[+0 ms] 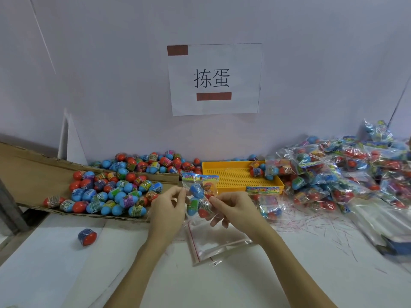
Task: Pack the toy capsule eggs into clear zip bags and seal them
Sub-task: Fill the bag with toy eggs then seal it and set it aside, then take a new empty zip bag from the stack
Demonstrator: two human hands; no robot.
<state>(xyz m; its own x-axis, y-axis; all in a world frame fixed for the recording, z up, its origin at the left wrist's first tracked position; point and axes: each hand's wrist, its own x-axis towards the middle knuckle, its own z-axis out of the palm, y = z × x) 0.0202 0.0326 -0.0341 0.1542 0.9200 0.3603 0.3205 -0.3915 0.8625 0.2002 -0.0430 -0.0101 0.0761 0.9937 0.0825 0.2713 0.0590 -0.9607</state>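
Between my hands I hold a clear bag with a colourful header strip, filled with blue and red capsule eggs. My left hand pinches its left edge, and my right hand grips its right side. Loose capsule eggs in blue and red lie heaped on a flattened cardboard sheet to the left. An empty clear zip bag with a red strip lies on the white table below my hands. One single egg lies apart at the near left.
A yellow perforated tray behind the bag holds a couple of eggs. A big heap of filled bags covers the right side, with one filled bag close to my right hand. Thin paper strips litter the table. A paper sign hangs on the wall.
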